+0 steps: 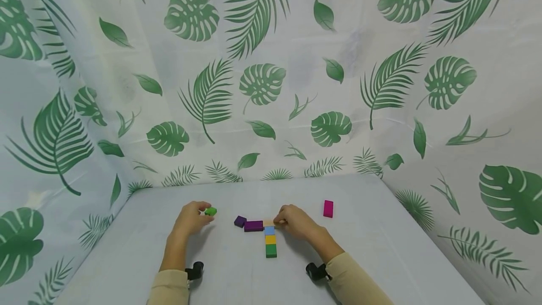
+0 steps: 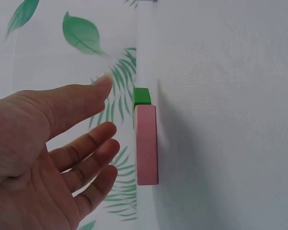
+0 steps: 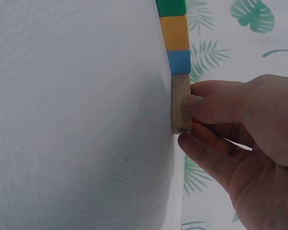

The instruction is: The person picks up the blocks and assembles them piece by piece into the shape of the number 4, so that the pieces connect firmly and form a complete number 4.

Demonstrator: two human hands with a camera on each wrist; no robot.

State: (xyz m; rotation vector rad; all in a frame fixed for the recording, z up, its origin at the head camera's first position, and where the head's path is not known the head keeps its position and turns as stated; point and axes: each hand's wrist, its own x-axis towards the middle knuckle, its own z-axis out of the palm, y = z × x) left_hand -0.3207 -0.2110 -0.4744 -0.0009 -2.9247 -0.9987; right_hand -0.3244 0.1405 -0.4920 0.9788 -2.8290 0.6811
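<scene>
My right hand pinches a plain wooden block at the far end of a row. That block touches a blue block, followed by a yellow block and a green block. To the left of the wooden block lies a purple block, with a dark purple block at its outer end. My left hand has thumb and fingers spread beside a bright green piece. In the left wrist view, a pink block stands near its fingertips, apart from them, before a green piece.
A magenta block lies alone at the right, beyond my right hand. White cloth covers the table. Leaf-printed curtains rise at its back and along both sides. Each wrist carries a small black camera.
</scene>
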